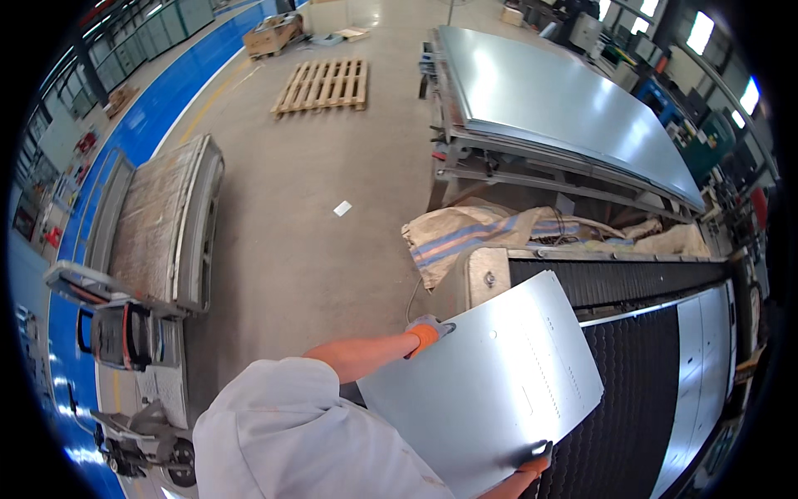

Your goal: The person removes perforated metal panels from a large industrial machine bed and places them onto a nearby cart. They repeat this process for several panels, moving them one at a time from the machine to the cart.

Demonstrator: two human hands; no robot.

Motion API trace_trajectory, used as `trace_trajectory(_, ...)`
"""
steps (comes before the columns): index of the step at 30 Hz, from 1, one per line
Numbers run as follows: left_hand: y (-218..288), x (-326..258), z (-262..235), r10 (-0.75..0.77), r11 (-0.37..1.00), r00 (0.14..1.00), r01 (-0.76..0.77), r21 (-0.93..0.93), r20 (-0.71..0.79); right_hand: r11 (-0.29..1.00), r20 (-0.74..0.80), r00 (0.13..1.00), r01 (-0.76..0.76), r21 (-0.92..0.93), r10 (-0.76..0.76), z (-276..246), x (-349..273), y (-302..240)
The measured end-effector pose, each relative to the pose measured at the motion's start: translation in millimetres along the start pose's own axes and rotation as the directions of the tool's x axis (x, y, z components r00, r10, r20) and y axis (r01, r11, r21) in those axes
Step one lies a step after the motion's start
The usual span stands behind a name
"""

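Observation:
A flat silver sheet-metal panel (474,391) with small holes and a row of perforations is held at a slant before me. My left hand (429,333), in a grey and orange glove, is closed on its far-left edge. On the opposite edge, nearer the bottom of the view, my gloved right hand (536,462) grips the panel, its fingers partly hidden. The panel lies partly over a dark slatted machine bed (636,374). Another long silver sheet (702,358) rests on the bed's right part.
Beyond the bed, a large sheet stack (565,100) sits on a metal rack. A striped woven sack (465,237) lies between them. At left stands a flat cart (158,220); a wooden pallet (322,86) and white paper (342,209) lie on the floor.

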State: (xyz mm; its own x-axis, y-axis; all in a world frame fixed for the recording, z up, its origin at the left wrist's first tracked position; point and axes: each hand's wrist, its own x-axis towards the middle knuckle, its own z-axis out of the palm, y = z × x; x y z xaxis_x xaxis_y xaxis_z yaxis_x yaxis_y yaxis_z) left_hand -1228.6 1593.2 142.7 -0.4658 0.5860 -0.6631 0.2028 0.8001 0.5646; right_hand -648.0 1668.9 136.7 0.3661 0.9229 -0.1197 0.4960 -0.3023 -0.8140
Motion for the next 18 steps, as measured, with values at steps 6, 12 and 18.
trace_trajectory(6,-56.8,-21.1,-54.9,-0.023,0.997,0.993,0.015,-0.072,-0.114,0.979,0.008,0.995,-0.096,0.178,0.096,41.7,-36.9,-52.7)
trace_trajectory(12,-136.0,-62.8,-152.8,-0.014,0.977,0.981,-0.027,-0.21,-0.193,0.996,0.046,0.999,-0.005,0.089,0.001,106.4,-61.2,-101.4)
trace_trajectory(18,-282.7,-68.9,-272.9,-0.14,0.907,0.955,0.018,-0.42,-0.261,0.983,0.195,0.964,0.182,0.003,-0.179,257.1,-130.6,-220.0)
